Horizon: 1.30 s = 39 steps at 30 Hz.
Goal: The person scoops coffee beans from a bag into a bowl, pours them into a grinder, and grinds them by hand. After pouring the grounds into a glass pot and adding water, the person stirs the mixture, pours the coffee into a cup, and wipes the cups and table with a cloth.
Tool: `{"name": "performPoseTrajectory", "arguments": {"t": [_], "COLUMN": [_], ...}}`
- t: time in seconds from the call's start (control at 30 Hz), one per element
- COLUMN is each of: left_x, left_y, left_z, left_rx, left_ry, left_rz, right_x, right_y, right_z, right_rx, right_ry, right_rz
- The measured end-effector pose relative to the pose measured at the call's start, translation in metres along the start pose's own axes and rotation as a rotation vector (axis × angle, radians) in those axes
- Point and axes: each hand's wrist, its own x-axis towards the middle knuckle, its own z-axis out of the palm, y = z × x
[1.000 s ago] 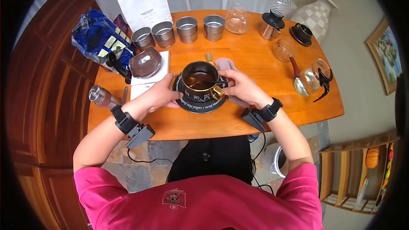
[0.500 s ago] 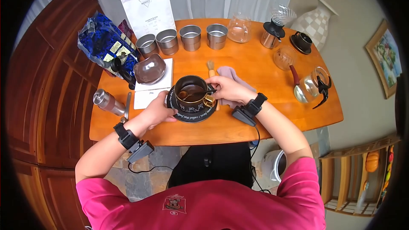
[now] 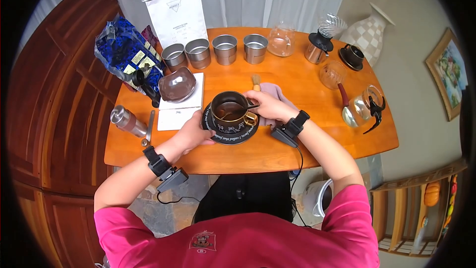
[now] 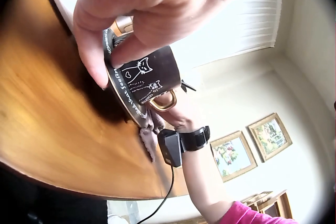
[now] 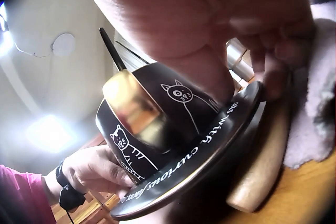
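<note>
A black cup (image 3: 229,127) with white cat drawings and a gold handle stands on a black saucer (image 3: 233,140) with white lettering. Dark liquid fills part of the cup, and a dark spoon (image 3: 252,107) leans over its rim. My left hand (image 3: 192,133) pinches the saucer's left edge, thumb on top and fingers at the rim's underside. On the opposite side, my right hand (image 3: 271,107) grips the saucer's edge, its thumb beside the cup. A wooden-handled brush (image 5: 260,169) lies close under the right edge, next to a mauve cloth (image 3: 271,91).
Several metal cups (image 3: 224,50) line the back, before a white bag (image 3: 174,12). Left are a blue bag (image 3: 126,49), a brown dish (image 3: 177,85) on a white flat object (image 3: 179,118), and a metal-and-brown cylinder (image 3: 129,121). Right stands a glass pot (image 3: 354,114) with clear liquid.
The cup and saucer moved slightly left and toward me, then a little back right, with both hands keeping hold of the saucer. The head view tilted up slightly.
</note>
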Motion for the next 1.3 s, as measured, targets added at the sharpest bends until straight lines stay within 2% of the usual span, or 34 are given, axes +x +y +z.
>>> {"name": "performPoseTrajectory", "arguments": {"t": [0.07, 0.17, 0.43, 0.5, 0.67, 0.77, 0.87, 0.97, 1.17, 1.27, 1.3], "left_x": [0.006, 0.015, 0.026, 0.027, 0.040, 0.040, 0.040, 0.041, 0.037, 0.041, 0.040], "left_y": [-0.002, -0.005, 0.001, 0.004, 0.002, 0.007, 0.007, 0.003, -0.005, -0.009, -0.009], "left_z": [0.005, 0.012, 0.037, 0.040, 0.036, 0.031, 0.024, 0.020, 0.014, 0.013, 0.013], "left_rx": [0.001, -0.023, 0.031, 0.040, 0.039, 0.021, -0.014, -0.039, -0.108, -0.107, -0.107], "left_ry": [-0.017, -0.066, -0.106, -0.107, -0.103, -0.075, -0.057, -0.029, -0.017, -0.016, -0.013], "left_rz": [0.007, 0.003, 0.040, 0.044, 0.066, 0.066, 0.071, 0.067, 0.047, 0.016, 0.023], "right_x": [-0.012, -0.024, -0.050, -0.053, -0.036, -0.037, -0.016, -0.001, 0.031, 0.037, 0.035], "right_y": [-0.018, -0.030, -0.042, -0.038, 0.008, -0.033, 0.000, -0.002, 0.028, 0.033, 0.028], "right_z": [-0.006, -0.013, -0.030, -0.033, -0.037, -0.034, -0.035, -0.036, -0.034, -0.036, -0.036], "right_rx": [0.019, -0.018, -0.091, -0.107, -0.115, -0.185, -0.323, -0.395, -0.233, -0.230, -0.270], "right_ry": [-0.037, -0.007, 0.064, 0.081, 0.098, 0.119, 0.165, 0.111, 0.011, -0.015, -0.022], "right_rz": [0.178, 0.116, 0.232, 0.203, 0.080, 0.266, -0.059, -0.112, -0.177, -0.280, -0.261]}}
